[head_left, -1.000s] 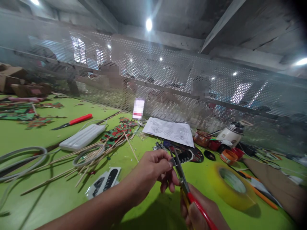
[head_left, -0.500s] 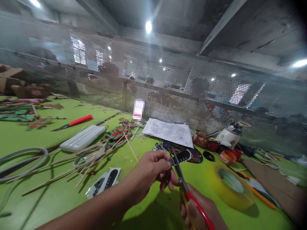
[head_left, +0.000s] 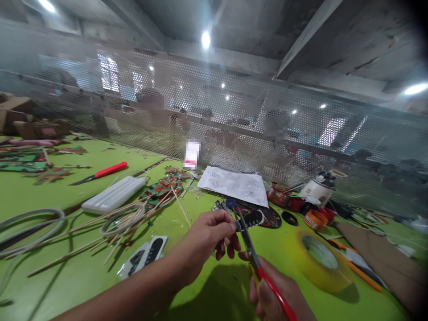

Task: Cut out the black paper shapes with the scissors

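Note:
Pinched between the thumb and fingers of my left hand (head_left: 214, 234) is a small black sticker cutout (head_left: 253, 219) with a white edge and a row of light marks. My right hand (head_left: 272, 285) grips a pair of scissors (head_left: 249, 243) with red and yellow handles. The blades point up and away, crossing the cutout close to my left fingertips. Whether they cut into it or only pass over it, I cannot tell. A clear-backed sticker sheet (head_left: 143, 256) with black shapes lies on the green table left of my left forearm.
Right of my hands stands a yellow tape roll (head_left: 323, 261), with a craft knife (head_left: 363, 269) beyond it. Wooden sticks (head_left: 133, 218), a white power strip (head_left: 113, 195) and a red-handled knife (head_left: 100, 173) lie left. A drawing sheet (head_left: 234, 186) lies ahead before the mesh screen (head_left: 220, 133).
The view has shifted slightly. My left hand's lower fingers have moved a little away from the scissors, while its pinch on the cutout stays. The scissors remain at nearly the same place.

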`<state>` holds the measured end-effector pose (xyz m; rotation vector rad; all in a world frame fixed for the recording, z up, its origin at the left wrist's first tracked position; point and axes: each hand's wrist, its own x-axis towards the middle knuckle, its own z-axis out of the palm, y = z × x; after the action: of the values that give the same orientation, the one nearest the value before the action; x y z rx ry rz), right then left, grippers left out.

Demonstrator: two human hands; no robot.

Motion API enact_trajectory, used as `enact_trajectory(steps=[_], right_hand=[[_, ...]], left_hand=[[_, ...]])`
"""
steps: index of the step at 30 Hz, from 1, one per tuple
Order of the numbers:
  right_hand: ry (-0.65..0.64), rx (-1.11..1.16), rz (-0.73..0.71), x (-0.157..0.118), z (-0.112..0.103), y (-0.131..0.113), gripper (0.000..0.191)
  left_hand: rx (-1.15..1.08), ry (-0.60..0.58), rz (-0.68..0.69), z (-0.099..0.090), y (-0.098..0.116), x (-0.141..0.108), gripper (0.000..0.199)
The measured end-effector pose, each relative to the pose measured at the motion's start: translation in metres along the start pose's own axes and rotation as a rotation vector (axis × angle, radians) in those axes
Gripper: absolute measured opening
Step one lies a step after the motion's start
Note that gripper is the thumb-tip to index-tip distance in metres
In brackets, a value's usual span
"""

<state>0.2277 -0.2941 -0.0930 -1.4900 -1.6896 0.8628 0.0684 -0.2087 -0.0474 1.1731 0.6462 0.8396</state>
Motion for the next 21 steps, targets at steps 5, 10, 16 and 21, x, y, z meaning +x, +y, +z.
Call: enact_trajectory(steps=[5, 10, 16, 21], right_hand=[[-0.012, -0.006, 0.025, 0.0011, 0.0025, -0.0018, 0.091], [-0.011, 0.047, 0.045, -0.0003, 0.0000, -0.0059, 0.095], [-0.008, 0.067, 0.038, 0.0033, -0.0030, -0.0020, 0.088], [-0.028, 0.073, 0.032, 0.0061, -0.0006, 0.0016, 0.088]], left_hand=[[0.059, 0.040, 0.036, -0.0046, -0.0043, 0.0064, 0.015], [-0.004, 0.022, 0.032, -0.0022, -0.0005, 0.0047, 0.014], [-0.046, -0.007, -0.008, -0.0007, 0.0011, 0.0023, 0.016], [-0.035, -0.004, -0.002, -0.0008, -0.0003, 0.0033, 0.013]])
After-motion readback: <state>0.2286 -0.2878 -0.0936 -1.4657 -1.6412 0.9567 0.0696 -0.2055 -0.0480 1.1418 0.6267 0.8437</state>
